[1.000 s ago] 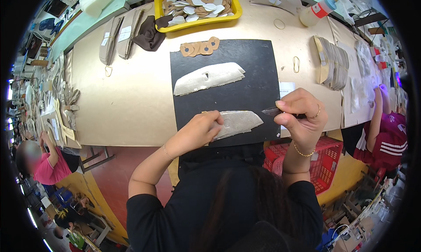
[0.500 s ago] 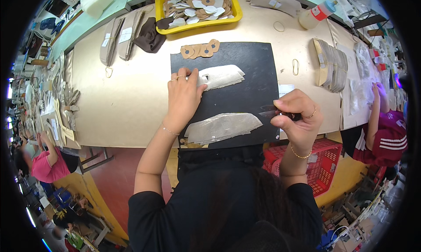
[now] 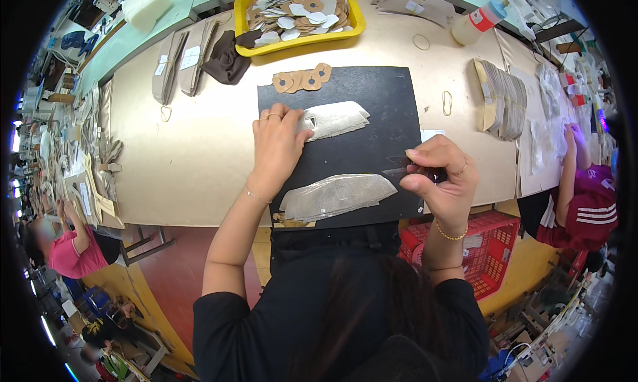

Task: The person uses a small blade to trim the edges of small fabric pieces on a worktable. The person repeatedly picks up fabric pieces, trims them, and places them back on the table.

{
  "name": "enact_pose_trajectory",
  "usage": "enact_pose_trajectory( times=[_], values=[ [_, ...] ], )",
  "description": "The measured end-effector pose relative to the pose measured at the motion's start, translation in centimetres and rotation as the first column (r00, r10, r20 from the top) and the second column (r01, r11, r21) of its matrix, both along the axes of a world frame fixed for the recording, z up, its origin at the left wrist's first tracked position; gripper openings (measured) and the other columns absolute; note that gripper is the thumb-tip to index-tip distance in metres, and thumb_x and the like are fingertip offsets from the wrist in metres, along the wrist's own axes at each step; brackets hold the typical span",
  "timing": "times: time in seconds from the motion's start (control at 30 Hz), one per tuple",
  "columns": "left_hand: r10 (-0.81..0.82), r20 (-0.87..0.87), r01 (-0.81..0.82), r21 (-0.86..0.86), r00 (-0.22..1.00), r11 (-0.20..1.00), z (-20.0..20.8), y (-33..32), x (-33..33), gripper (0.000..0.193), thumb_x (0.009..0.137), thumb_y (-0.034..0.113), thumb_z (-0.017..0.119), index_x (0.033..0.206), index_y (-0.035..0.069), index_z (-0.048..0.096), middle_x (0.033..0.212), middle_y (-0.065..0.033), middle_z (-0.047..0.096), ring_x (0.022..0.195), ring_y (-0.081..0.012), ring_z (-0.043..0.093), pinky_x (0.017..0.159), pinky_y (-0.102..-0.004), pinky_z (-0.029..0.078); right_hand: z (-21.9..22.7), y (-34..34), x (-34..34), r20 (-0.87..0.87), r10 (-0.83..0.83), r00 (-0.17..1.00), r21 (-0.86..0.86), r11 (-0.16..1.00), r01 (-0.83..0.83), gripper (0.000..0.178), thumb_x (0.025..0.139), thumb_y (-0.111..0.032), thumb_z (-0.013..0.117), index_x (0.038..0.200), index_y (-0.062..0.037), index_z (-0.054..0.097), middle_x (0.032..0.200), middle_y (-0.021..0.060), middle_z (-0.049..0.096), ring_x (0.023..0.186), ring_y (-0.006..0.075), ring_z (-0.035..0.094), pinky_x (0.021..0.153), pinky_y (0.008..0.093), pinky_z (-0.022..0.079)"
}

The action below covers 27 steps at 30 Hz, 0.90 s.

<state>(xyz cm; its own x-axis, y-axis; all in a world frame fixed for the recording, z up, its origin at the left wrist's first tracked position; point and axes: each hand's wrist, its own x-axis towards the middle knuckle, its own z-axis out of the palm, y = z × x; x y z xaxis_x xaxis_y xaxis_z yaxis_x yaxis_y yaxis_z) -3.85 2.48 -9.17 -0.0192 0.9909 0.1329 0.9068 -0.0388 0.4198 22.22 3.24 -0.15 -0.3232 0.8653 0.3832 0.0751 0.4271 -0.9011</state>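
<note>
A black board lies on the table in front of me. My left hand bends its fingers over the left end of an upper stack of pale grey cut pieces, pressing it. A small rectangular opening shows near the fingertips. Closer to me lies a second overlapping stack of grey curved pieces. At the board's right edge my right hand pinches a small dark tool. Something thin and see-through extends left from those fingertips; its kind is unclear. Brown tabbed pieces with dark dots overlap at the board's far edge.
Beyond the board stands a yellow tray of white and brown pieces, beside a dark cloth. Banded bundles lie right and far left. A glue bottle stands far right. A red crate sits below the table; co-workers sit either side.
My right hand has moved slightly left and up with the dark tool, bringing the see-through end further over the board. My left hand stays on the upper stack.
</note>
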Motion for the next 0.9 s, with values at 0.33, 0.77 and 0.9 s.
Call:
enact_pose_trajectory(
  times=[0.33,0.77,0.9],
  values=[
    [-0.15,0.066,0.149,0.027,0.986,0.988,0.0,-2.0,1.4,0.017,0.076,-0.001,0.066,0.088,0.005,0.055,0.099,-0.0096,0.062,0.096,-0.0321,0.058,0.084,-0.0422,0.043,-0.9,-0.4,0.4,-0.044,-0.045,0.998,-0.087,0.995,0.041,0.03,0.072,-0.012,0.086,0.093,-0.002,0.067,0.081,0.0044,0.063,0.068,0.0067,0.057,0.057,0.0182,0.04],
    [0.128,0.951,0.3,-0.214,0.281,0.93,6.5,-3.0,0.9,0.014,0.09,-0.003,0.061,0.098,0.003,0.051,0.112,-0.0142,0.063,0.103,-0.0209,0.066,0.09,-0.0303,0.05,-2.9,0.7,0.5,-0.119,-0.138,0.983,-0.421,0.904,0.076,0.055,0.075,-0.033,0.084,0.115,-0.0026,0.064,0.074,-0.007,0.044,0.066,0.0004,0.041,0.058,0.0157,0.032],
    [0.093,0.988,0.266,-0.122,0.12,0.956,7.7,-3.3,2.8,0.012,0.091,-0.003,0.059,0.1,0.001,0.053,0.107,-0.0115,0.064,0.102,-0.0171,0.064,0.088,-0.0276,0.049,-3.4,0.7,0.0,-0.351,-0.037,0.936,-0.575,0.797,-0.185,0.09,0.06,-0.061,0.083,0.123,0.0002,0.059,0.075,-0.0071,0.039,0.06,0.0012,0.037,0.052,0.0178,0.028]
  ],
)
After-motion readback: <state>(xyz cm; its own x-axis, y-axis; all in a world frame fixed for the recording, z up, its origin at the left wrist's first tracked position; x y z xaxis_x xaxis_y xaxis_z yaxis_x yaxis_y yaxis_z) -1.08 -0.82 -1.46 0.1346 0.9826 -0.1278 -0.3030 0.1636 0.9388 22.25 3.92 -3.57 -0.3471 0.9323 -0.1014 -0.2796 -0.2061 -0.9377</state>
